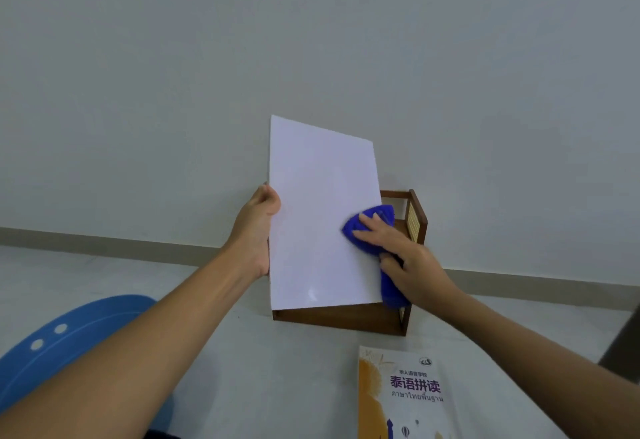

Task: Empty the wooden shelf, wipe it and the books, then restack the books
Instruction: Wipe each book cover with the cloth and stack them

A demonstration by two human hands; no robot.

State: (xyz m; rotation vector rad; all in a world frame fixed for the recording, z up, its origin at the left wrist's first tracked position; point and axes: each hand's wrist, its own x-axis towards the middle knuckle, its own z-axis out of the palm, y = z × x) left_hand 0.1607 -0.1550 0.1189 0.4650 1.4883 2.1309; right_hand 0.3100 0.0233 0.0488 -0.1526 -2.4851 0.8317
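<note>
A plain white flat book (318,213) stands upright at the frame's centre. The left hand (258,227) grips its left edge. The right hand (401,251) presses a bunched blue cloth (367,227) against its right edge, fingers over the cloth and thumb pinching the hanging fold. Behind the book stands the dark wooden shelf (346,319), and an orange-and-white printed book (408,397) lies flat at lower right.
</note>
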